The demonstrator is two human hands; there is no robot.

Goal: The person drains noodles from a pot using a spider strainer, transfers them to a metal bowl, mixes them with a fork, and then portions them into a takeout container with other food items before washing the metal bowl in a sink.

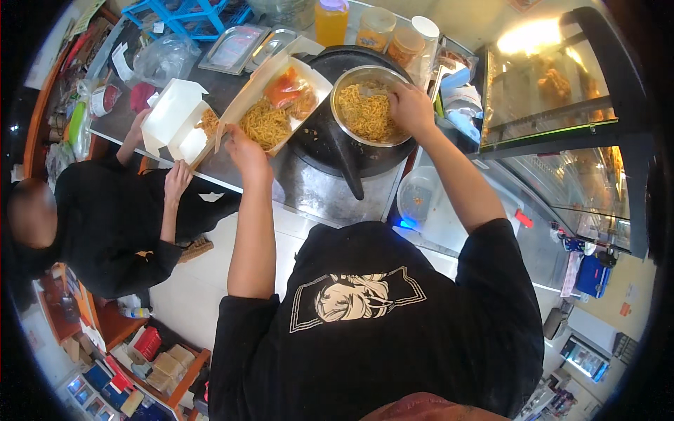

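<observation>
My left hand point(247, 156) grips the near end of an open paper takeaway box point(239, 105). Yellow noodles point(264, 125) lie in that box, beside a clear packet of red-orange sauce point(283, 88). Over the right side of a round metal bowl point(338, 126) is my right hand point(411, 107), its fingers curled down at more noodles point(365, 116). What those fingers hold is hidden. The bowl rests on a black pan point(319, 144) whose handle points toward me.
At the left, a co-worker's hands point(177, 181) hold a smaller open white box point(175, 116). Jars point(375, 29) and metal trays point(235, 49) line the counter's back. A lit glass display cabinet point(547, 84) stands right, near a round clear container point(419, 196).
</observation>
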